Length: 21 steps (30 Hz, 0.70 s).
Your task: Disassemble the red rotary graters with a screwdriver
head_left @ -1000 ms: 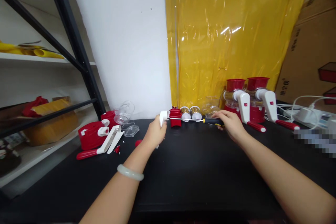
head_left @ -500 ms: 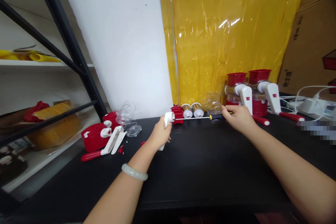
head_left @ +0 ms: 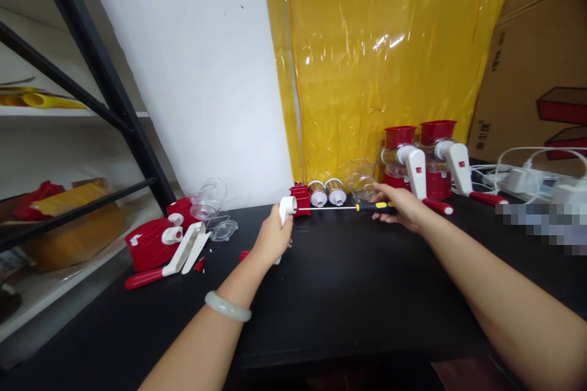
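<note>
My left hand [head_left: 272, 239] is closed round the white crank [head_left: 287, 204], judged light and rigid and best held near its hub, while my right hand [head_left: 398, 208] grips the stiff screwdriver [head_left: 367, 206] by its handle, tip at that hub between my hands.

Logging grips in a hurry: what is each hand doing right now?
Left hand: closed around the white crank handle.
Right hand: closed on the screwdriver, its shaft reaching to the crank's hub.
</note>
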Tool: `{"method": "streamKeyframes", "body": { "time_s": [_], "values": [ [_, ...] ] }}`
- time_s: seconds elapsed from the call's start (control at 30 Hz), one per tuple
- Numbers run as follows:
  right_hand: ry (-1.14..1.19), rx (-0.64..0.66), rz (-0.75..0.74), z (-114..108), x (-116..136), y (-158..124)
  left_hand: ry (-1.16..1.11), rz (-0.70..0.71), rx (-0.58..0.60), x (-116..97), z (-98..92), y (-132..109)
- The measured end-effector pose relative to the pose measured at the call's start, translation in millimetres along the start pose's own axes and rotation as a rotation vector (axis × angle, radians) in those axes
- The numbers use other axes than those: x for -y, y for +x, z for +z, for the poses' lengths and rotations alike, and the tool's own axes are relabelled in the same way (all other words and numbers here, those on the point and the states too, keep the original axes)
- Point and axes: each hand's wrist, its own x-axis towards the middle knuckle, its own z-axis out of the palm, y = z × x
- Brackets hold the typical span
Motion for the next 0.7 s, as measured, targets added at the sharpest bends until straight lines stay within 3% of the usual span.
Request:
{"method": "streamKeyframes", "body": {
  "time_s": [0.1, 0.2, 0.33, 0.53, 0.7],
  "values": [
    [-0.389, -0.093, -0.11, 3.3, -1.2, -2.0, 0.035, 0.014, -0.055, 0.5, -3.1, 1.2],
    [-0.559, -0.177, -0.336, 5.0, -2.4, -3.7, 0.018, -0.002, -0.06, -0.7, -6.7, 2.4],
    [-0.648, -0.304, -0.535, 2.4, -3.2, -3.5, -0.053, -0.066, 0.009, -3.1, -6.9, 2.8],
    [-0.702, -0.386, -0.751, -2.0, -1.4, -7.5, -0.087, -0.126, 0.054, -6.5, -4.7, 1.5],
    [-0.562, -0.408, -0.947, -2.5, 2.8, -14.1, -0.09, -0.17, 0.081, -6.5, -2.7, 1.2]
  ]
}}
